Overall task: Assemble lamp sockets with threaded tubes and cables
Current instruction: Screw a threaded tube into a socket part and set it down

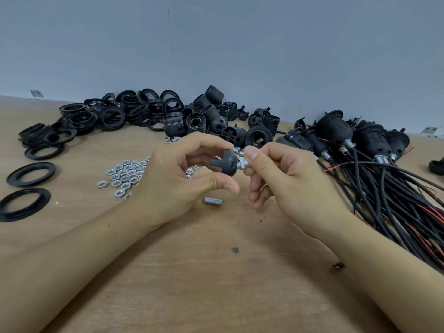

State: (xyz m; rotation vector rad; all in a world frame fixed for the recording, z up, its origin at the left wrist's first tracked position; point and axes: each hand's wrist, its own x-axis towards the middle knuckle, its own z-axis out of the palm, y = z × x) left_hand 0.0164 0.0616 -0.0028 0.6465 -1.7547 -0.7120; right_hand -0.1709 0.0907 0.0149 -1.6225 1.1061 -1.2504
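- Nearest, two bare forearms reach in over the wooden table [216, 296]; a small dark fleck [235, 249] lies on the wood between them.
- A loose threaded tube [213, 201] lies flat on the table, just below and between the hands.
- The left hand [177, 179] pinches a black socket cap [225, 163] between thumb and fingers, held above the table.
- The right hand [283, 174] meets it from the right, thumb and forefinger closed on a short silver tube [241, 162] that touches the cap's right side; whether it is threaded in cannot be told.
- Left of the left hand, silver hex nuts [125, 175] lie in a flat cluster, partly hidden by that hand.
- Further left, flat black rings [31, 174] lie singly on the table.
- To the right, finished sockets [336, 131] with black cables [396, 195] lie bundled, red wire showing among them.
- Farthest, by the grey wall [240, 44], heaps of black threaded rings [125, 111] and socket bodies [211, 111].
- No readable writing or brand shows anywhere.
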